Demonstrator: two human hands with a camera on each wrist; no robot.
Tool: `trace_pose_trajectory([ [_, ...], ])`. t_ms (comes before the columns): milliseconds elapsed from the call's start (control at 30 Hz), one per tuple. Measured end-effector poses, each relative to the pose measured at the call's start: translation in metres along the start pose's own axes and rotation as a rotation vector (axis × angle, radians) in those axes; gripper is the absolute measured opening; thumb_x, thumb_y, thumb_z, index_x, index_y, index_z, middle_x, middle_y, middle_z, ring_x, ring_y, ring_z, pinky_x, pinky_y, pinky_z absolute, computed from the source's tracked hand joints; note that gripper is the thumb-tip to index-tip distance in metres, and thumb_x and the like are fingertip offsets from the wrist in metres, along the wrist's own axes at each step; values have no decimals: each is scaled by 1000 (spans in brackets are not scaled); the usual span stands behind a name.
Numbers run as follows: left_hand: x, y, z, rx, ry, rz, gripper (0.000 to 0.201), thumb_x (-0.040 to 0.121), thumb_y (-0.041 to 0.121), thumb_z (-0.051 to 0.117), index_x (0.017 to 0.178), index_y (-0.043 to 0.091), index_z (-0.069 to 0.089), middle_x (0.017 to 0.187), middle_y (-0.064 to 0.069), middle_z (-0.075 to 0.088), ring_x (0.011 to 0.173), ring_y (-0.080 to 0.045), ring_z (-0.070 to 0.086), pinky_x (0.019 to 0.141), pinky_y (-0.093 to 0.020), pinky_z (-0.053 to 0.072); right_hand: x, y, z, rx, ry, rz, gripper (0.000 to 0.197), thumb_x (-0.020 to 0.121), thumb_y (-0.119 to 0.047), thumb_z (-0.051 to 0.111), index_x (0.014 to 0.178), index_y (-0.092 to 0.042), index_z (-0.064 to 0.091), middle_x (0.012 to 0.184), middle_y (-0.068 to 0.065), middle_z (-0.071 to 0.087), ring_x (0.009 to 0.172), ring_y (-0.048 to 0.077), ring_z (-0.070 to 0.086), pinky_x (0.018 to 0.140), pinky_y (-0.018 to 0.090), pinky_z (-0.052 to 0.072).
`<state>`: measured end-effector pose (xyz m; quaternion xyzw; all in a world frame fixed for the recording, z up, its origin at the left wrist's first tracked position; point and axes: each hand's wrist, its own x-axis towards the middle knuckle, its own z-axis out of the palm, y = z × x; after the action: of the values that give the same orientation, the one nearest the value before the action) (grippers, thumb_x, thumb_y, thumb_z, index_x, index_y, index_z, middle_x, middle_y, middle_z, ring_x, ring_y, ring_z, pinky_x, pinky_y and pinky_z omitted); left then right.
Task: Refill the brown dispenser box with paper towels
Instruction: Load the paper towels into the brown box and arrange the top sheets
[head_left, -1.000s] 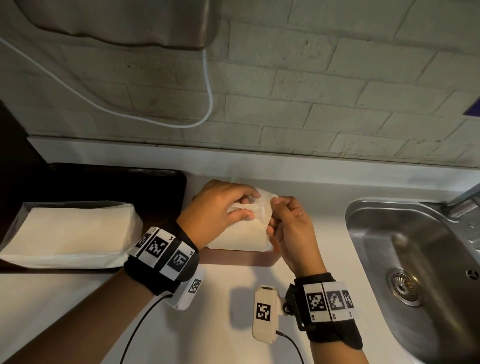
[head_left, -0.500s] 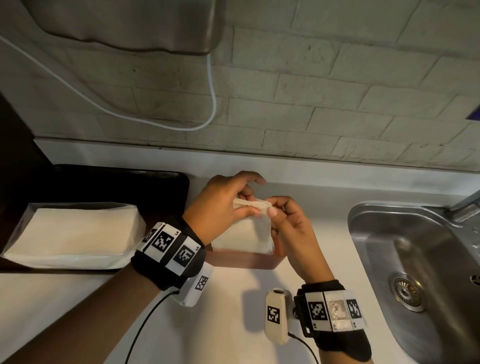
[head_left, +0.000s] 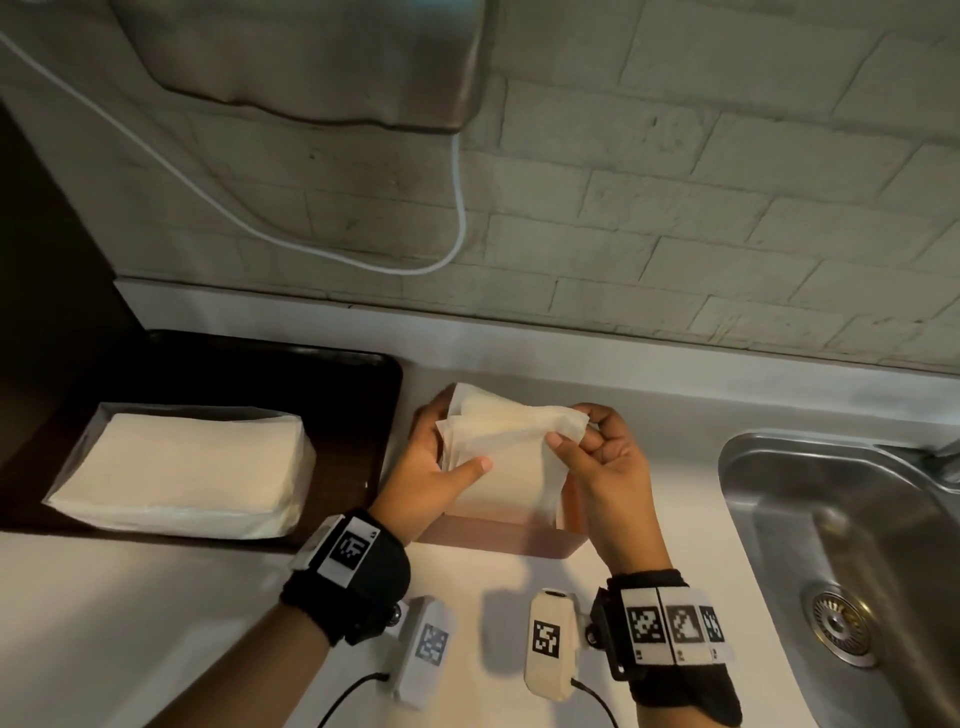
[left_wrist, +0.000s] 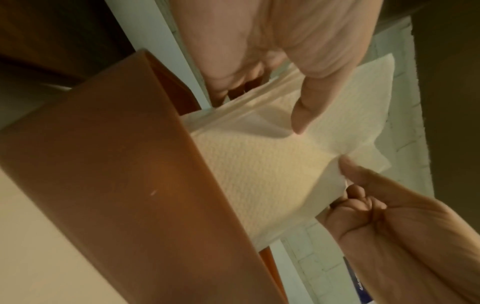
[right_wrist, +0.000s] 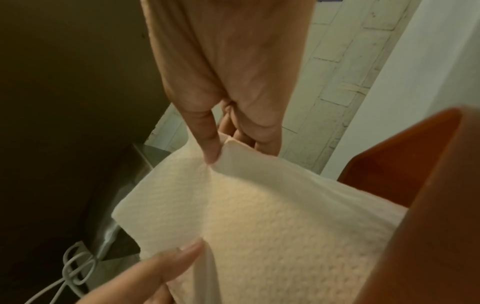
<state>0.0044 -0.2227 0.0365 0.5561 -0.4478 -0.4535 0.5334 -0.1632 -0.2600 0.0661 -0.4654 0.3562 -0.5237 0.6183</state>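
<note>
The brown dispenser box (head_left: 498, 538) stands on the white counter, and a wad of white paper towels (head_left: 506, 457) sticks up out of it. My left hand (head_left: 447, 457) grips the wad's left side, thumb on the front face and fingers behind. My right hand (head_left: 582, 441) pinches the top right corner of the front sheet between thumb and fingers. The left wrist view shows the box wall (left_wrist: 124, 174) and the towels (left_wrist: 259, 174) rising out of it. In the right wrist view my right thumb presses into the towel's (right_wrist: 233, 226) top edge.
A pack of spare paper towels (head_left: 182, 467) lies on a dark tray (head_left: 322, 384) to the left. A steel sink (head_left: 857, 545) opens on the right. A metal wall unit (head_left: 311, 57) with a white cable (head_left: 457, 208) hangs over the counter.
Both hands have spread apart, so the towels' top stands wider and higher than before. My left thumb has come round onto the front face; my right hand has shifted to the right corner.
</note>
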Motion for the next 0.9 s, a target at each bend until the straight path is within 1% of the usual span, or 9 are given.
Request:
trace_pose_trajectory([
  [100,4,5,5,-37,11,-11,38,86,0,54,123,9,47,121,-11,57,112,-22,55,99,-36,45,0,7,-1,-15,9,19,26,82,7,55,97,-14,55,83,1,73,80,13,67,71,24,56],
  [167,5,5,8,-72,6,0,36,87,7,53,118,23,48,120,-10,56,111,-23,55,98,-40,45,-1,14,-1,-85,16,27,27,84,4,56,104,-14,56,93,4,70,85,13,67,72,22,55],
  [267,3,0,6,-137,48,65,40,72,10,48,106,32,43,113,-5,53,100,-11,57,87,-27,47,-4,23,-3,-214,34,-2,23,86,-1,56,107,-10,57,95,2,69,86,10,66,70,18,52],
  [333,0,-3,5,-212,89,91,32,75,11,47,102,28,43,105,-1,56,92,-4,58,80,-19,46,-5,24,-4,-249,46,-10,22,86,-1,56,104,-14,59,91,-3,71,84,7,66,71,18,52],
  [400,-3,-3,3,-205,122,130,16,83,16,49,96,25,49,99,-4,59,88,-6,59,78,-20,46,-5,24,-5,-227,57,6,22,87,-1,55,101,-17,60,89,-3,71,83,7,66,71,18,52],
  [467,-4,-1,2,-170,137,167,12,90,9,51,89,20,54,91,1,62,82,-1,60,74,-15,47,-3,24,-7,-205,56,15,21,87,-2,55,104,-14,59,95,2,71,86,11,66,72,21,53],
  [567,-2,1,-2,-136,154,200,19,85,-3,55,82,15,57,77,11,68,74,4,62,69,-11,48,-2,22,-9,-209,47,14,21,86,-6,59,105,-16,58,101,6,69,92,14,66,72,22,52],
  [733,0,10,-1,-181,199,228,18,83,-3,57,77,14,60,69,16,68,69,4,61,66,-11,48,-1,10,-9,-337,6,-35,33,85,-1,59,99,-30,53,99,-5,65,83,-2,64,67,14,52],
  [900,4,21,3,-178,133,220,20,85,-2,55,78,17,57,71,17,67,69,8,59,65,-8,45,-2,4,-6,-488,-67,-116,43,84,6,56,109,-30,50,106,-16,56,87,-14,57,70,6,47],
])
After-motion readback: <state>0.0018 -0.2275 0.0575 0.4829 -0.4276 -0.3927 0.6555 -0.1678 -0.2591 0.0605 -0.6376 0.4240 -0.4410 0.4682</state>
